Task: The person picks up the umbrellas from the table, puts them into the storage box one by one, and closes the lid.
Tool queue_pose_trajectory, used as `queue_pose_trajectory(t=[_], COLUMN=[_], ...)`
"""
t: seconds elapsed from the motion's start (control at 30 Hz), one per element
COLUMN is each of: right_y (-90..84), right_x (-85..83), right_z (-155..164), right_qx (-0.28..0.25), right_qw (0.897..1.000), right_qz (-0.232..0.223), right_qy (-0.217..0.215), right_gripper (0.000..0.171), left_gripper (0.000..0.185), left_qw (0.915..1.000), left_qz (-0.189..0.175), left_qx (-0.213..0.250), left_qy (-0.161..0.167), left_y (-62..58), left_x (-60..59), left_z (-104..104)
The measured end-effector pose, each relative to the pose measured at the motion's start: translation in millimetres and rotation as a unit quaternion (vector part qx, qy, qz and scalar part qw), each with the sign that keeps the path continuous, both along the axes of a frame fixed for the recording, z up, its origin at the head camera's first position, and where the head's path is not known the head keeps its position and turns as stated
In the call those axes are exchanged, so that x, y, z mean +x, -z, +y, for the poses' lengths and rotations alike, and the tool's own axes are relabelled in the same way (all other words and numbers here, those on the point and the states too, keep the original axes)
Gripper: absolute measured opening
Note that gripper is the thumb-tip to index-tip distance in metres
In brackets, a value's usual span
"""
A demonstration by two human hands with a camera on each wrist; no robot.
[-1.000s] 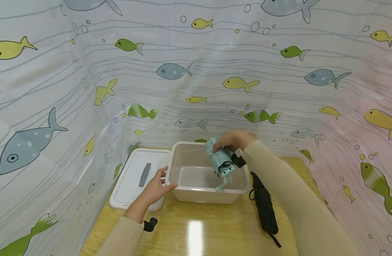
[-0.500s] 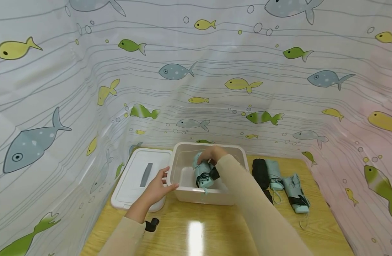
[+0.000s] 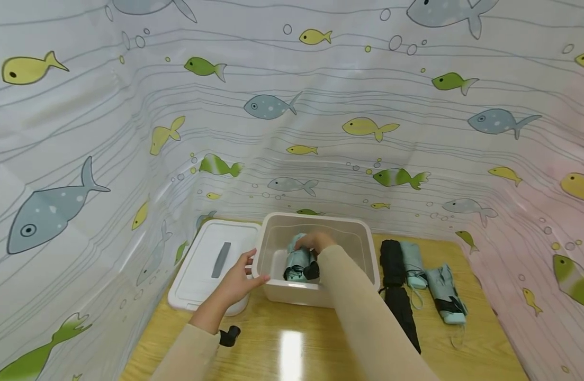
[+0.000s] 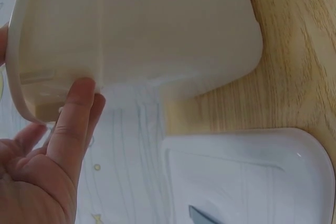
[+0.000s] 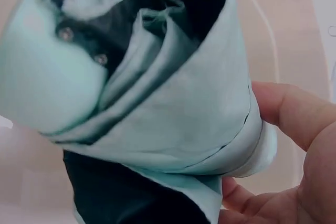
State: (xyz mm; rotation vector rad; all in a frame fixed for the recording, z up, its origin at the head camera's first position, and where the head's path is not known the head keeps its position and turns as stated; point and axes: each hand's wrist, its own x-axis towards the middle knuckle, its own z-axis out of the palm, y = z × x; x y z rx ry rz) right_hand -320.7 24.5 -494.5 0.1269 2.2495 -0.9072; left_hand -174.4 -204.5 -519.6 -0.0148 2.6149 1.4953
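Observation:
A pale beige plastic storage box (image 3: 296,297) stands on the table, its front wall facing me. My left hand (image 3: 239,278) holds its left rim, thumb over the edge; in the left wrist view the fingers (image 4: 73,124) lie against the outer wall. Inside the box my right hand (image 3: 319,241) grips a pale mint folding umbrella (image 3: 296,259). The right wrist view shows this umbrella (image 5: 178,108) rolled up, with loose fabric folds, a dark lining and a small strap; thumb and fingers are on its side. Part of the right hand is hidden behind the umbrella there.
Left of the box lies its white lid (image 3: 196,275) with a grey handle. On the right lie black folded umbrella fabric (image 3: 392,263), a mint umbrella (image 3: 412,259) and another mint umbrella (image 3: 445,291). A fish-print curtain (image 3: 330,106) hangs behind the wooden table (image 3: 339,344).
My right hand has brought the mint umbrella left and lower, from above the box's right side down into it. The left hand stays at the rim.

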Motion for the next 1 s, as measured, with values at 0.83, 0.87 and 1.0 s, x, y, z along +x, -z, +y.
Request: queue_pose_trajectory(t=[0.83, 0.87, 1.0], right_y=[52.8, 52.6, 55.3], right_x=[-2.7, -2.2, -1.0], right_z=[-30, -32, -38], right_qx=[-0.101, -0.097, -0.077], right_qw=[0.991, 0.992, 0.995], right_qz=[-0.078, -0.075, -0.068], right_qy=[0.036, 0.031, 0.009], right_gripper=[0.055, 0.056, 0.06], left_gripper=[0.093, 0.093, 0.095], left_qw=[0.9999, 0.9999, 0.9999], left_qz=[0.008, 0.009, 0.006], left_qx=[0.006, 0.008, 0.012], left_qy=[-0.006, -0.005, -0.003], left_y=[2.6, 2.1, 2.5], left_x=[1.4, 2.0, 3.7], left_z=[0, -1, -1])
